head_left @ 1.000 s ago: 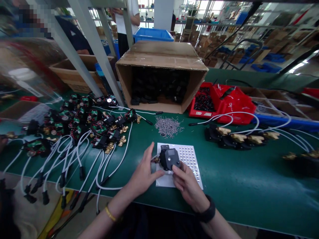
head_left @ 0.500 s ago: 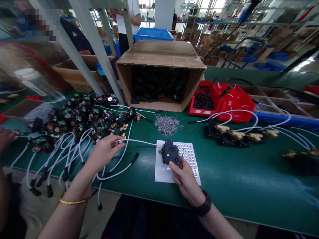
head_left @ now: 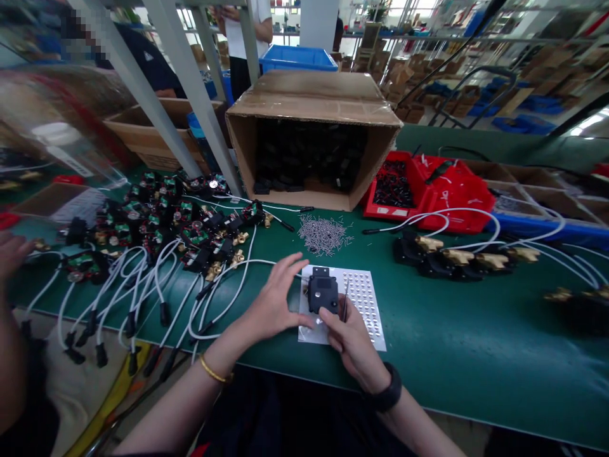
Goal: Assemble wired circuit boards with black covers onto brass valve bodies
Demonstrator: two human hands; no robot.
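A black housing (head_left: 323,291) with a white cable on its left side is over a white sheet (head_left: 309,333) that bears rows of small silver discs. My right hand (head_left: 349,330) grips the housing by its lower right corner, thumb on top, and also holds tweezers (head_left: 346,297) pointing up. Just left of the housing, my left hand (head_left: 273,304) has its fingers and thumb spread, with nothing between them. Behind the sheet lies a pile of small screws (head_left: 323,235).
A cardboard box (head_left: 314,95) of black parts stands behind the screws. Red bins (head_left: 392,212) are right of it. Assemblies with white cables lie left (head_left: 157,222) and right (head_left: 451,257). Another person's hand (head_left: 14,251) is at the far left; metal posts (head_left: 190,95) rise behind.
My left hand has let go of the white cable and moved right to the housing, its fingers now spread. My right hand still holds the housing and tweezers. The view has shifted slightly.
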